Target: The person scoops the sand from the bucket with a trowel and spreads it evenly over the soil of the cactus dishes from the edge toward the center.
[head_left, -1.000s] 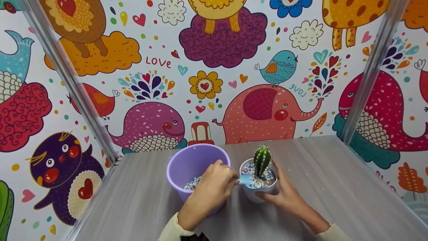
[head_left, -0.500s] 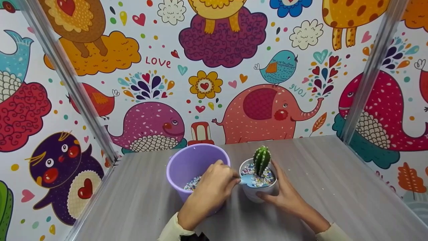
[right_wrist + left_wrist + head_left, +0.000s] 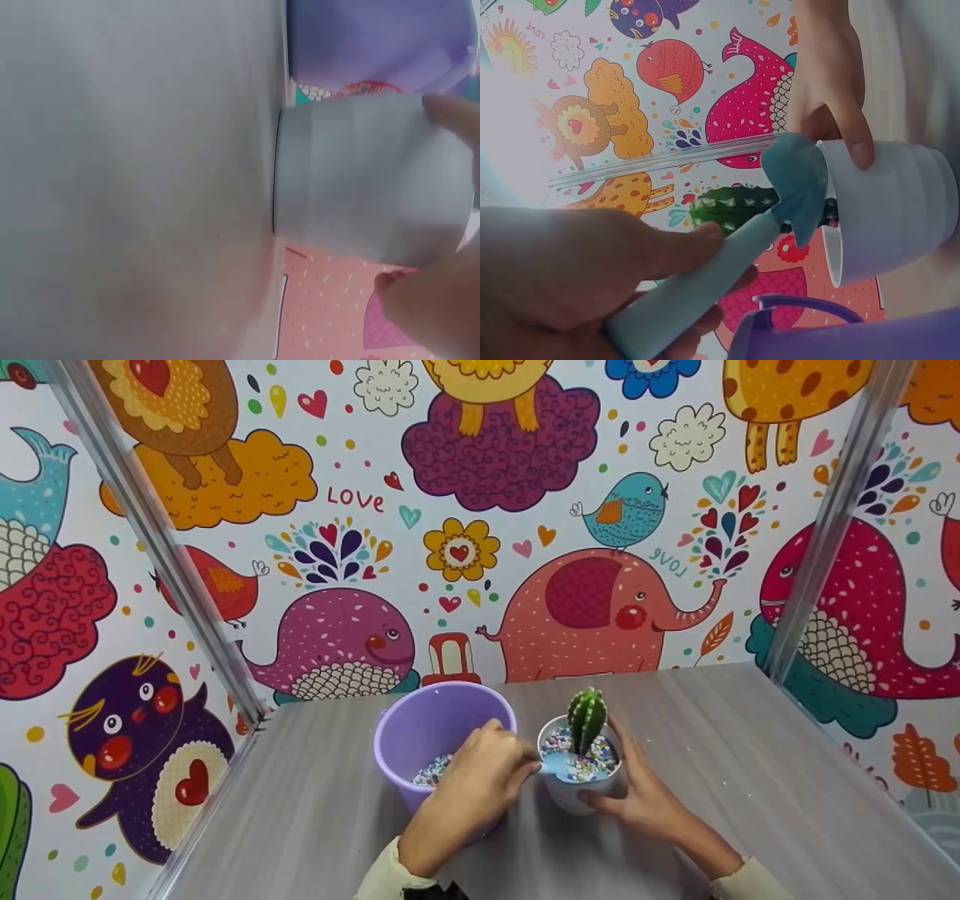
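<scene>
My left hand point(image 3: 480, 780) grips the handle of a small light-blue toy shovel point(image 3: 697, 285). In the head view the shovel's blade lies over the left rim of a white flower pot point(image 3: 574, 799). A ribbed green cactus point(image 3: 587, 721) stands upright in that pot, with multicoloured pebbles point(image 3: 596, 765) around its base. On the pot's right side my right hand point(image 3: 649, 791) holds it, thumb in front and fingers behind. The left wrist view shows the blade point(image 3: 795, 184) right at the pot's mouth.
A purple bucket point(image 3: 401, 727) with similar pebbles at its bottom stands left of the pot, partly behind my left forearm. A few stray pebbles lie on the grey wood-look table point(image 3: 750, 750) to the right. Cartoon-printed walls point(image 3: 465, 607) enclose the table's back and sides.
The shovel's blade has tilted and drawn back slightly left at the pot's rim, showing more pebbles. Both hands have barely moved, and the pot stays in place.
</scene>
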Action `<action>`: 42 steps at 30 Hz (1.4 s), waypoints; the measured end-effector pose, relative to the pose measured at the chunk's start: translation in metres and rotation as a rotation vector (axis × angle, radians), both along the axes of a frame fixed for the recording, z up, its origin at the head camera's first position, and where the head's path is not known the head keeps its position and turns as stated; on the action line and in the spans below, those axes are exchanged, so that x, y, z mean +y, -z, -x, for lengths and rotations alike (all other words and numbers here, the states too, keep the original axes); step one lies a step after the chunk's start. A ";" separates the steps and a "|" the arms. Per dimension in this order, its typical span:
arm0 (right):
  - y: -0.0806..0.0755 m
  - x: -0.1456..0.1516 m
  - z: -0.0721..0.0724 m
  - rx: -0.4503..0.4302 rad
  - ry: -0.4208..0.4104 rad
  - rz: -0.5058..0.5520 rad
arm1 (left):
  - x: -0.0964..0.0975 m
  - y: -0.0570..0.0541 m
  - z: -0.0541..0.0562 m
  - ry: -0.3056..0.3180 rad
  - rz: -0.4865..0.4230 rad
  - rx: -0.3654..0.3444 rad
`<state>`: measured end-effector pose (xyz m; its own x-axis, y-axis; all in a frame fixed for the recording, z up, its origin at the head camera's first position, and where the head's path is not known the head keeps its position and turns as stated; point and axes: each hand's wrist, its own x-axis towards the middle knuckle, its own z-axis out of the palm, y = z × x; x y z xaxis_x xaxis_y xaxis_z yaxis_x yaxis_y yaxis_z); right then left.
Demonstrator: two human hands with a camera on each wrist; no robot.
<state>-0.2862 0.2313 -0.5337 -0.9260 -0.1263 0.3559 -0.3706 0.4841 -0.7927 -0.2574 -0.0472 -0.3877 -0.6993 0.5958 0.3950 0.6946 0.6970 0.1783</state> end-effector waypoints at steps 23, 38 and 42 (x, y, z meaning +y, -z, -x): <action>0.000 -0.004 -0.001 0.009 0.012 0.018 | 0.000 0.002 0.002 -0.003 -0.001 -0.003; 0.000 -0.007 -0.004 0.058 0.031 0.000 | 0.002 0.004 0.005 0.014 -0.013 -0.008; -0.001 -0.009 -0.006 0.035 0.071 -0.029 | 0.002 0.005 0.005 0.010 -0.016 -0.016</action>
<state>-0.2807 0.2221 -0.5332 -0.9200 -0.0720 0.3853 -0.3620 0.5328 -0.7649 -0.2624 -0.0452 -0.3926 -0.6994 0.5967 0.3934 0.6986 0.6869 0.2002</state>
